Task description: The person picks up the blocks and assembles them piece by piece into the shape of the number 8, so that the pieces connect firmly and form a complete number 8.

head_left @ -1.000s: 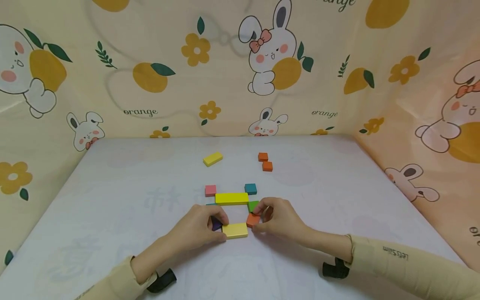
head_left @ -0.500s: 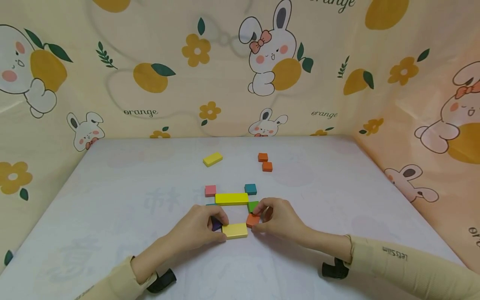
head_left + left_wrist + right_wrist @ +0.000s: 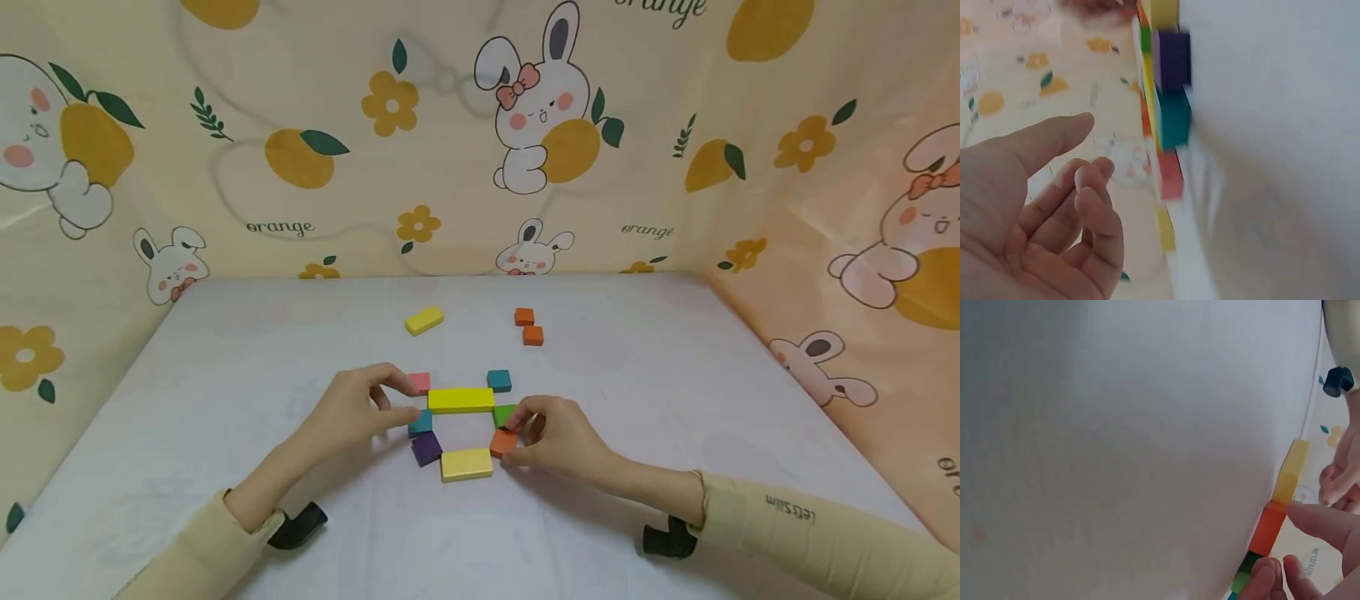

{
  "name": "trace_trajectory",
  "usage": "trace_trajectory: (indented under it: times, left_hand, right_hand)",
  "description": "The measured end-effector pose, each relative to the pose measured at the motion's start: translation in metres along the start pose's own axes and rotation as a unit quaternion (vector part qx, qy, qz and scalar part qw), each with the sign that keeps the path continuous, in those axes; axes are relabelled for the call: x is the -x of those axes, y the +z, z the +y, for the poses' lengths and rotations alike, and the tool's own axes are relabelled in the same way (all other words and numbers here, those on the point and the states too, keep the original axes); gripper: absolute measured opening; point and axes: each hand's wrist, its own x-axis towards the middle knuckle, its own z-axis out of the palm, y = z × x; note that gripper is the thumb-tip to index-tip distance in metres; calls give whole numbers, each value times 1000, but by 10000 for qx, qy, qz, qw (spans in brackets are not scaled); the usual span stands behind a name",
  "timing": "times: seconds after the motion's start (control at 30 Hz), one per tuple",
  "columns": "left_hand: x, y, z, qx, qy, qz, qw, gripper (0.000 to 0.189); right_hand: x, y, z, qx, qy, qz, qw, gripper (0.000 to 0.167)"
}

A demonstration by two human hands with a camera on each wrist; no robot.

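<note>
My right hand (image 3: 558,437) pinches an orange block (image 3: 504,443) between thumb and fingers, at the right end of a small pale yellow block (image 3: 467,465). The green block (image 3: 505,415) lies right behind the orange one. My left hand (image 3: 348,412) hovers with nothing in it, fingers loosely bent; in the left wrist view its thumb and fingers stand apart from the blocks. Near it lie a pink block (image 3: 421,382), a teal block (image 3: 421,422) and a tilted purple block (image 3: 427,448). A long bright yellow block (image 3: 461,401) spans the ring between the two sides.
Another teal block (image 3: 498,381) sits behind the long yellow one, on the right. Farther back lie a yellow block (image 3: 424,321) and two orange blocks, one (image 3: 524,317) behind the other (image 3: 533,336). Patterned cloth (image 3: 442,167) stands behind the white table (image 3: 285,317).
My left hand has let go of the pale yellow block and moved back and left, uncovering the purple and teal blocks. The right hand stays on the orange block.
</note>
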Motion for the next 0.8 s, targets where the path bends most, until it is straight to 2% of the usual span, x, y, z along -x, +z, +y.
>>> trace_trajectory:
  times: [0.17, 0.4, 0.57, 0.8]
  left_hand:
    - [-15, -11, -20, 52, -298, 83, 9995, 31]
    - [-37, -11, -41, 284, -661, -134, 9973, 39]
    - [-43, -9, -44, 322, -697, -319, 9965, 41]
    - [-44, -7, -44, 303, -703, -345, 9965, 37]
  right_hand:
    - [-1, -4, -1, -63, -6, -2, 10000, 30]
    - [-1, -2, 0, -40, 23, -118, 9999, 30]
    - [-1, -1, 1, -81, -94, -124, 9998, 30]
    - [-3, -3, 0, -187, -87, -35, 9998, 26]
